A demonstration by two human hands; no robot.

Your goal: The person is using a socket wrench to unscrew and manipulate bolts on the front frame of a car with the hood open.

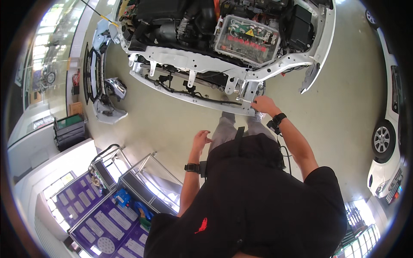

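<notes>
At the right end of a car's white front bumper beam (185, 95), my right hand (264, 105) is closed with its fingers bent. A slim silver bar-shaped tool (244, 100) runs from those fingers toward the beam's bracket; its exact kind is too small to make out. My left hand (201, 141) hangs in the air beside my thigh, fingers loosely curved and apart, holding nothing. Above the beam lies the white upper crossmember (185, 59). Behind it, the engine bay holds a clear-covered electrical box (248, 41) with a yellow warning triangle.
A removed bumper (95, 73) and a headlamp (116, 88) rest on the floor at left. Framed purple display boards (105, 219) stand at lower left, near a dark bin (70, 131). A white car (389, 112) is parked on the right.
</notes>
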